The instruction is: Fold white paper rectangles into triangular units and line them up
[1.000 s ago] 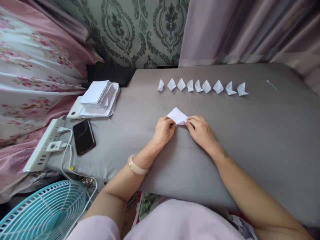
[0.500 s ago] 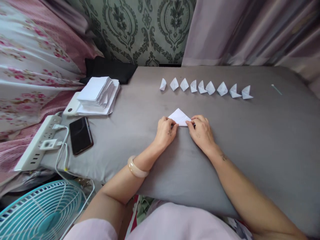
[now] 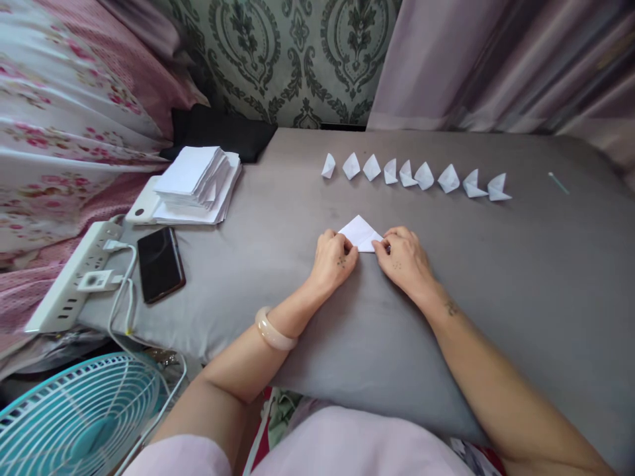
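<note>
A white sheet of paper folded to a triangle [image 3: 360, 233] lies on the grey cloth surface, its peak pointing away from me. My left hand [image 3: 335, 260] pinches its left corner between thumb and fingers, and that corner is hidden by them. At the right corner, my right hand [image 3: 404, 258] grips the paper the same way, thumb along the near edge. Beyond my hands stands a row of several small folded paper shapes [image 3: 448, 178], some of them boat-like with upright points.
To the left are a stack of white paper [image 3: 191, 178], a black phone [image 3: 161, 264], and a white power strip [image 3: 74, 281] with cables. A turquoise fan [image 3: 94, 416] stands below the left edge. One thin stick [image 3: 559, 183] lies far right.
My view has shifted slightly, so the row of shapes appears a little further right. Both hands keep their hold on the folded paper, with hardly any movement.
</note>
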### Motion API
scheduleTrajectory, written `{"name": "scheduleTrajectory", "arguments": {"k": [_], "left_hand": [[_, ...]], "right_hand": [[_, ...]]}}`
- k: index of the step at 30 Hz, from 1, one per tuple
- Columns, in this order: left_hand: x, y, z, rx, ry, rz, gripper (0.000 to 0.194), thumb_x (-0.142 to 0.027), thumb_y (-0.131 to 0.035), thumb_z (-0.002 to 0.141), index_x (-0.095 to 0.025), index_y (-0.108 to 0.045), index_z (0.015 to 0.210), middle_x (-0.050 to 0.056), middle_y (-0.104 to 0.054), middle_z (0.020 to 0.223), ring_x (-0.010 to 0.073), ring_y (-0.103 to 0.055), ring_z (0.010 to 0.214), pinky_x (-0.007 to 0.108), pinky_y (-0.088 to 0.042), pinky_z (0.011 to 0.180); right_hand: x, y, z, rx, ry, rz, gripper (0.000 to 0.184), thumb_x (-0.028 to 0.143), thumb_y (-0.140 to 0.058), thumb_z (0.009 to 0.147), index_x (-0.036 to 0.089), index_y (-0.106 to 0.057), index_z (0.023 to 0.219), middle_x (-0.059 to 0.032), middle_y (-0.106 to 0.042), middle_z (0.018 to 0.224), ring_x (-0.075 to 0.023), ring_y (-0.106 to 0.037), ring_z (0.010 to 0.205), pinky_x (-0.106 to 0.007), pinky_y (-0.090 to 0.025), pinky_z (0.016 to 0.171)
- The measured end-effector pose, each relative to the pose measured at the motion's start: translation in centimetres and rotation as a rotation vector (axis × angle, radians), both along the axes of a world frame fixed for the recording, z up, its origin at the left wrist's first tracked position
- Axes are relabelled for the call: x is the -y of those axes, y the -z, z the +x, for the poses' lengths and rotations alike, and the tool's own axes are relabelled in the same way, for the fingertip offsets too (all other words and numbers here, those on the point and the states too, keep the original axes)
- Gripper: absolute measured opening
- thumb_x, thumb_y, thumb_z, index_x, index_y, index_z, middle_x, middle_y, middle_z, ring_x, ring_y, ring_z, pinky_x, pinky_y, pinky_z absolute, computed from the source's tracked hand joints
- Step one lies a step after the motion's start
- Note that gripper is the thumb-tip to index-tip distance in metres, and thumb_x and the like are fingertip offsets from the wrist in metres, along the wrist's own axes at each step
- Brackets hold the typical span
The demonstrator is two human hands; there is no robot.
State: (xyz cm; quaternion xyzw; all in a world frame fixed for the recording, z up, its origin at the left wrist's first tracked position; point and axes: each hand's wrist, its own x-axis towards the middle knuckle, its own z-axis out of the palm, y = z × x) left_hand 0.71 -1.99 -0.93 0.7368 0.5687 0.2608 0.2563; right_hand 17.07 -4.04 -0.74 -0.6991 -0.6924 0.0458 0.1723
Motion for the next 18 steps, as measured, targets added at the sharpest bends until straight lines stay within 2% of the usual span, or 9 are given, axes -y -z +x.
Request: {"name": "scheduleTrajectory", "arguments": {"k": [8, 18], "left_hand": [[-0.03, 0.72, -0.13, -0.041, 0.036, 0.066, 0.013, -0.024, -0.056, 0.084, -0.016, -0.062, 0.076, 0.009, -0.058, 0.087, 0.0214, -0.055, 0.089, 0.038, -0.046, 0.089], [-0.11, 0.51, -0.19, -0.057, 0.03, 0.043, 0.014, -0.026, -0.058, 0.085, -0.016, -0.063, 0.076, 0.009, -0.06, 0.089, 0.0218, -0.055, 0.09, 0.038, -0.047, 0.086]], "right_hand": [[-0.01, -0.12, -0.4, 0.012, 0.022, 0.004, 0.025, 0.033, -0.049, 0.09, 0.016, -0.064, 0.078, -0.0146, -0.062, 0.097, -0.0278, -0.055, 0.091, -0.04, -0.044, 0.078], [-0.2, -0.23, -0.43, 0.016, 0.029, -0.021, 0.025, 0.034, -0.05, 0.09, 0.017, -0.062, 0.076, -0.014, -0.06, 0.094, -0.0275, -0.054, 0.089, -0.039, -0.044, 0.077]]}}
